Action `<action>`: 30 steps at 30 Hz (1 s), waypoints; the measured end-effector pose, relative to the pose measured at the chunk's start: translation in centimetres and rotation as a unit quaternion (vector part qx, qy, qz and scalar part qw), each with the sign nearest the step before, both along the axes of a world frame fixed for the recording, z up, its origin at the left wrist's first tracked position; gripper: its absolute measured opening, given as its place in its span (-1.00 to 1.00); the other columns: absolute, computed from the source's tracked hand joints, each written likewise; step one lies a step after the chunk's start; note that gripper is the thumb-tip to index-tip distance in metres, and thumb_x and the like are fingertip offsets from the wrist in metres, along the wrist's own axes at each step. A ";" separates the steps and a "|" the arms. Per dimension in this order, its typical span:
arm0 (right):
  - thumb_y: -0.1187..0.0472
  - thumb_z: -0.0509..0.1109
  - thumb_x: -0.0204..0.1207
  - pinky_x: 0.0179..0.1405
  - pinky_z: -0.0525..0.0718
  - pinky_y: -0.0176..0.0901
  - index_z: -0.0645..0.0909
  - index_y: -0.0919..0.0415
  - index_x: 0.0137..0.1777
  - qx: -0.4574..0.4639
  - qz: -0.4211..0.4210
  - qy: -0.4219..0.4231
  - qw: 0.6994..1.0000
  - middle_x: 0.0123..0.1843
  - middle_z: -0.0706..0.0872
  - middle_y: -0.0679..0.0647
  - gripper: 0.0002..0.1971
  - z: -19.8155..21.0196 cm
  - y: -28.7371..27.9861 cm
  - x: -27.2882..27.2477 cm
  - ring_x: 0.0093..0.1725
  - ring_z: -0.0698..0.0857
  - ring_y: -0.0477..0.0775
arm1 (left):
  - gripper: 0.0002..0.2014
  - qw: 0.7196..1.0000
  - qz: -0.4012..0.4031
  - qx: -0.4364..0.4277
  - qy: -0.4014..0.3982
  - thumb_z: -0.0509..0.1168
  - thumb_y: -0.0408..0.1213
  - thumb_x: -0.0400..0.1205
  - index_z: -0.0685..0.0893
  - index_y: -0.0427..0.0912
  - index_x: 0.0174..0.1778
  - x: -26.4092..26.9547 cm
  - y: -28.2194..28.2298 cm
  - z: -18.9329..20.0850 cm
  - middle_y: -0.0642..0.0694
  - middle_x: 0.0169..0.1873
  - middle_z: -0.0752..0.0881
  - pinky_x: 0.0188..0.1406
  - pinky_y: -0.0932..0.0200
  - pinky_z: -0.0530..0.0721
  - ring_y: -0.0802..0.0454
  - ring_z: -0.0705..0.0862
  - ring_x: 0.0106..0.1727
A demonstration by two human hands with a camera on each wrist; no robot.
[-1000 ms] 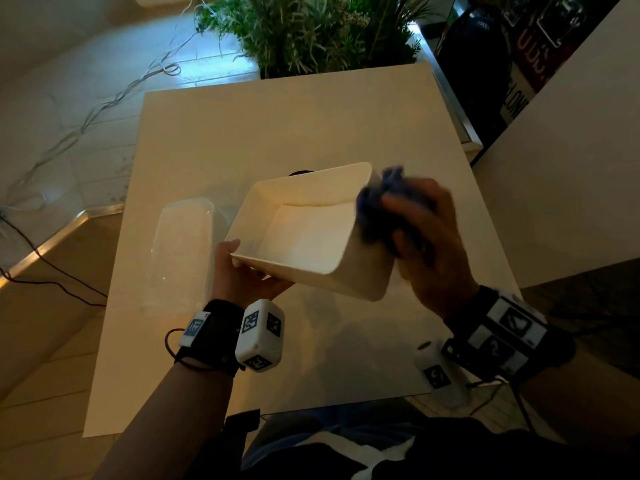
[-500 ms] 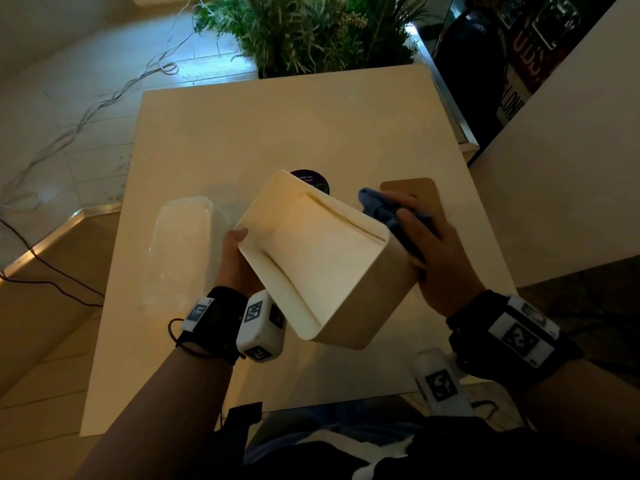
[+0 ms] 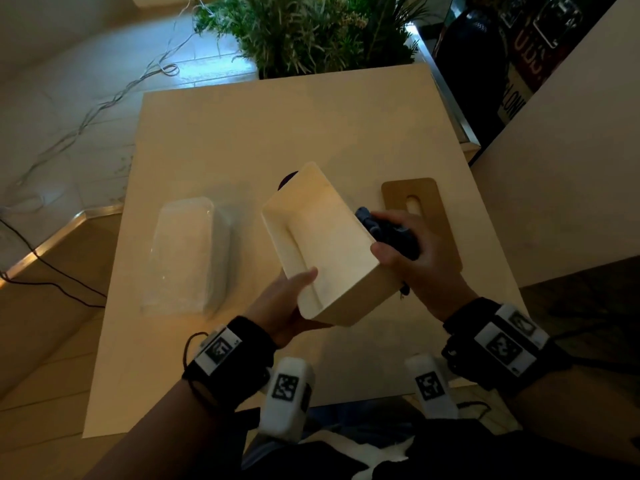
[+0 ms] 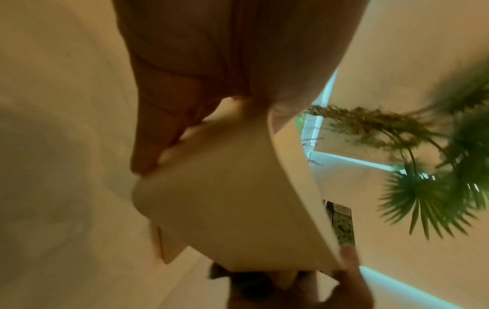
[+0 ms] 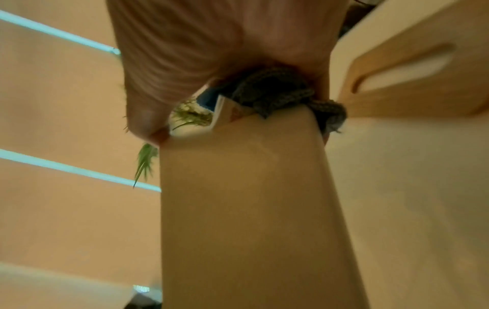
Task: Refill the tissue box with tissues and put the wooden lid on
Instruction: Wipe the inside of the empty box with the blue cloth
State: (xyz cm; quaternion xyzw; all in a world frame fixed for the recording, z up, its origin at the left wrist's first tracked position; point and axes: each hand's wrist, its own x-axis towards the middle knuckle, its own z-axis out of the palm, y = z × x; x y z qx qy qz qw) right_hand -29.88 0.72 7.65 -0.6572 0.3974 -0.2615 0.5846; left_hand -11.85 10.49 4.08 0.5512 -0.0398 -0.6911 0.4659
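Observation:
An empty cream tissue box (image 3: pixel 322 237) (image 4: pixel 230 200) (image 5: pixel 251 209) is held tilted above the table, its opening turned up and left. My left hand (image 3: pixel 291 296) grips its near end, thumb inside the rim. My right hand (image 3: pixel 405 251) holds a dark blue-grey cloth (image 3: pixel 384 230) (image 5: pixel 275 92) against the box's right rim and wall. The wooden lid (image 3: pixel 426 206) (image 5: pixel 412 77) with its slot lies flat on the table behind my right hand. A clear-wrapped pack of tissues (image 3: pixel 187 251) lies on the table to the left.
The beige table (image 3: pixel 277 133) ends in front of a green plant (image 3: pixel 311 32). A dark round sticker (image 3: pixel 287 178) peeks out behind the box. Cables run over the floor at left. A pale panel (image 3: pixel 571 161) rises on the right.
The box has been turned in my hands, its opening swinging from facing me to facing up and left. The right hand with the cloth moved down along the right side, uncovering the wooden lid.

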 end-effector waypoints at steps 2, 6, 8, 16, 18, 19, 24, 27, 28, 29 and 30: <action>-0.12 0.28 0.45 0.23 0.54 -0.43 0.48 0.02 0.39 -0.129 0.026 0.018 0.991 0.41 0.47 0.10 -0.48 0.0 0.4 0.2 0.36 0.51 -0.06 | -0.59 0.999 0.006 -0.005 -0.049 0.15 -0.18 0.68 0.33 0.05 0.47 0.0 0.5 -0.5 -0.23 0.14 0.62 -0.27 -0.23 0.77 -0.29 0.66 0.07; 0.18 0.16 0.65 0.53 0.30 -0.10 0.45 0.19 0.41 -0.338 0.157 -0.039 0.927 0.44 0.40 0.23 -0.65 -0.5 1.3 0.2 0.47 0.41 0.14 | -0.52 0.991 0.013 -0.035 -0.129 0.21 -0.21 0.61 0.34 -0.04 0.48 0.8 1.2 -1.4 -0.34 0.28 0.58 -0.20 -0.15 0.71 -0.38 0.60 0.19; 0.19 0.12 0.67 0.55 0.28 -0.07 0.42 0.20 0.42 -0.356 0.217 -0.038 0.908 0.46 0.37 0.18 -0.66 -1.0 0.2 0.0 0.50 0.37 0.12 | -0.54 0.983 -0.023 -0.053 -0.175 0.25 -0.25 0.59 0.39 -0.05 0.43 1.2 1.5 -1.2 -0.24 0.22 0.62 -0.09 -0.02 0.64 -0.27 0.60 0.18; 0.18 0.12 0.62 0.54 0.32 -0.12 0.39 0.18 0.51 -0.342 0.188 0.108 0.914 0.51 0.38 0.27 -0.55 -0.3 -2.9 2.7 0.48 0.36 0.11 | -0.60 0.971 -0.090 -0.066 -0.213 0.17 -0.37 0.66 0.36 0.01 0.40 1.6 1.8 -0.9 -0.04 0.07 0.63 -0.14 0.26 0.64 0.00 0.60 0.03; 0.22 0.13 0.63 0.55 0.31 -0.12 0.41 0.20 0.49 -0.392 0.264 0.071 0.878 0.48 0.39 0.32 -0.58 0.6 -3.5 2.7 0.48 0.36 0.18 | -0.48 0.971 -0.101 -0.072 -0.203 0.29 -0.23 0.54 0.38 -0.01 0.44 2.2 2.1 -1.0 -0.17 0.20 0.63 0.14 -0.03 0.65 -0.18 0.60 0.18; 0.24 0.13 0.63 0.55 0.32 -0.13 0.40 0.20 0.48 -0.402 0.270 0.068 0.872 0.47 0.40 0.33 -0.58 0.9 -4.5 2.9 0.48 0.37 0.18 | -0.41 0.970 -0.120 -0.077 -0.196 0.32 -0.14 0.45 0.38 0.01 0.44 2.5 2.2 -0.9 -0.18 0.24 0.62 0.21 -0.14 0.62 -0.21 0.60 0.22; 0.36 0.16 0.65 0.45 0.39 -0.32 0.46 0.19 0.43 -0.172 0.132 0.107 0.970 0.33 0.52 0.09 -0.63 0.9 -9.3 4.5 0.30 0.47 -0.12 | -0.48 0.957 -0.180 -0.100 -0.206 0.25 -0.17 0.43 0.37 0.10 0.35 3.7 2.6 -0.7 0.05 0.08 0.65 -0.15 0.36 0.65 0.12 0.66 0.04; 0.28 0.15 0.67 0.29 0.57 -0.14 0.61 0.03 0.20 0.061 0.091 0.102 0.989 0.18 0.65 0.05 -0.74 0.9 -9.9 4.2 0.31 0.60 0.13 | -0.55 0.952 -0.202 -0.094 -0.212 0.29 -0.22 0.53 0.41 0.04 0.35 4.3 2.9 -0.7 0.05 0.06 0.67 -0.09 0.26 0.69 0.21 0.70 -0.01; 0.30 0.15 0.66 0.19 0.59 -0.28 0.62 0.04 0.19 0.054 0.087 0.103 0.989 0.16 0.65 0.06 -0.74 1.0 -9.6 3.9 0.28 0.61 0.12 | -0.59 0.951 -0.206 -0.091 -0.214 0.29 -0.24 0.57 0.41 0.04 0.34 4.4 2.9 -0.7 0.04 0.05 0.66 -0.06 0.24 0.69 0.20 0.69 0.00; 0.32 0.16 0.66 0.12 0.56 -0.46 0.59 0.10 0.25 0.002 0.084 0.111 0.990 0.18 0.63 0.08 -0.73 1.1 -9.0 3.6 0.23 0.62 0.04 | -0.64 0.951 -0.204 -0.088 -0.214 0.28 -0.24 0.58 0.44 0.08 0.29 4.4 2.9 -0.6 0.04 0.05 0.66 -0.06 0.24 0.68 0.19 0.68 0.00; 0.34 0.17 0.65 0.12 0.51 -0.56 0.55 0.17 0.32 -0.076 0.079 0.112 0.988 0.22 0.61 0.12 -0.71 1.1 -8.1 3.4 0.20 0.60 -0.03 | -0.67 0.953 -0.192 -0.090 -0.216 0.28 -0.23 0.57 0.45 0.11 0.24 4.3 2.8 -0.5 0.04 0.04 0.66 -0.09 0.27 0.67 0.18 0.67 0.00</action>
